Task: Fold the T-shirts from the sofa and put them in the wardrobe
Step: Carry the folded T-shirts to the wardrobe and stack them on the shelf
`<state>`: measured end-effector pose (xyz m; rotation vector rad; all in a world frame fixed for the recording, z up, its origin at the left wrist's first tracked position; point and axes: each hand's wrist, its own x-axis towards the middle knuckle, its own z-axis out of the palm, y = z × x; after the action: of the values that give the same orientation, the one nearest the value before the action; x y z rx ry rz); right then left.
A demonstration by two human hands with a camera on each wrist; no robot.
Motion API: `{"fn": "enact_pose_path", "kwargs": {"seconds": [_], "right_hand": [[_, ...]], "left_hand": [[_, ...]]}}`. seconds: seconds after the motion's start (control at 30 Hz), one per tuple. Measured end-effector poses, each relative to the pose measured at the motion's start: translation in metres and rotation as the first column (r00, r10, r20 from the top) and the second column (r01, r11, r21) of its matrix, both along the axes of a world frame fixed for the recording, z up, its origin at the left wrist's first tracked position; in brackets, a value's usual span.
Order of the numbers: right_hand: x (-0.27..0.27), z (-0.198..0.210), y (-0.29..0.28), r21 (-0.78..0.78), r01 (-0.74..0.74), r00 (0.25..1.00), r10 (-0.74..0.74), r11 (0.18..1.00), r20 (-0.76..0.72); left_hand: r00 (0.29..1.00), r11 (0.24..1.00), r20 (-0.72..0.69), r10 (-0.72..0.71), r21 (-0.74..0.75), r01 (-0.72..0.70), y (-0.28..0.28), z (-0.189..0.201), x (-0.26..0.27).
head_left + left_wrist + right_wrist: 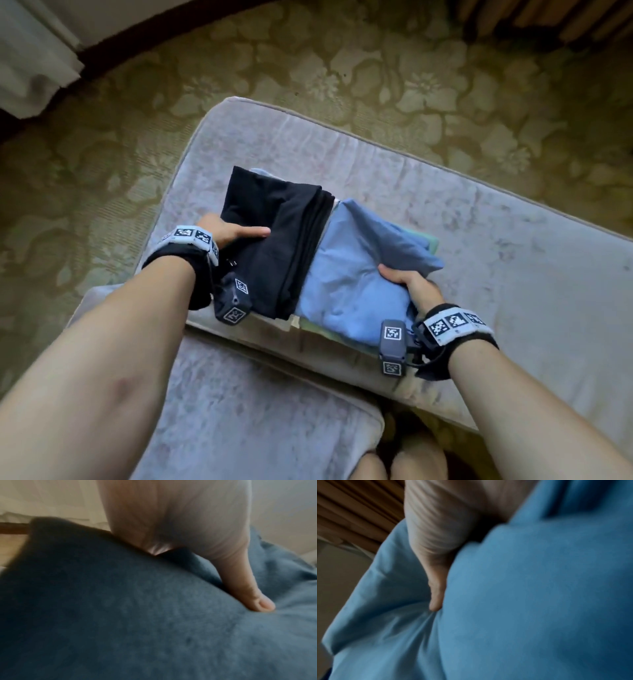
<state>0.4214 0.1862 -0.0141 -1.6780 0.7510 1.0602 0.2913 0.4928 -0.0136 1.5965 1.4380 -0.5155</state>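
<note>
A folded black T-shirt (274,236) lies on a folded light blue T-shirt (356,270), stacked over paler shirts on the sofa cushion (496,260).

Dark folded shirt (274,240) lies left atop the other shirt (356,274), w/ prob. more under, on cushion (513,257).

Floor covering: an olive-green carpet (376,78) with a large pale flower pattern fills most of the head view.
Curtain: pale fabric (30,65) hangs at the top left corner, its hem near the carpet.
Wooden slats: brown vertical strips (548,17) line the top right edge.
Knees: two bare knees (397,459) show at the bottom edge.
</note>
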Motion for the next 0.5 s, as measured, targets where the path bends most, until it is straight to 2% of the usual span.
{"fn": "enact_pose_path", "kwargs": {"seconds": [0.07, 0.13, 0.27, 0.4, 0.5], "right_hand": [[-0.003, -0.002, 0.003, 0.092, 0.036, 0.999, -0.034, 0.995, -0.025], [-0.006, -0.004, 0.006, 0.112, 0.069, 0.998, -0.068, 0.991, -0.015], [-0.013, -0.010, 0.010, 0.080, 0.108, 0.986, -0.117, 0.991, 0.116], [-0.011, -0.001, 0.009, 0.114, 0.031, 0.987, -0.049, 0.993, 0.156], [-0.002, 0.005, 0.004, 0.104, -0.038, 0.989, 0.023, 0.994, 0.147]], "left_hand": [[0.999, 0.998, 0.006, 0.051, -0.025, -0.050, -0.004, 0.002, 0.001], [0.993, 0.993, 0.034, 0.114, -0.038, -0.113, -0.009, 0.002, 0.002], [0.975, 0.980, 0.101, 0.199, -0.044, -0.195, -0.020, 0.007, 0.001], [0.981, 0.989, 0.129, 0.145, -0.053, -0.139, -0.028, 0.015, -0.003], [0.974, 0.984, 0.142, 0.176, -0.040, -0.172, -0.037, 0.025, -0.006]]}}
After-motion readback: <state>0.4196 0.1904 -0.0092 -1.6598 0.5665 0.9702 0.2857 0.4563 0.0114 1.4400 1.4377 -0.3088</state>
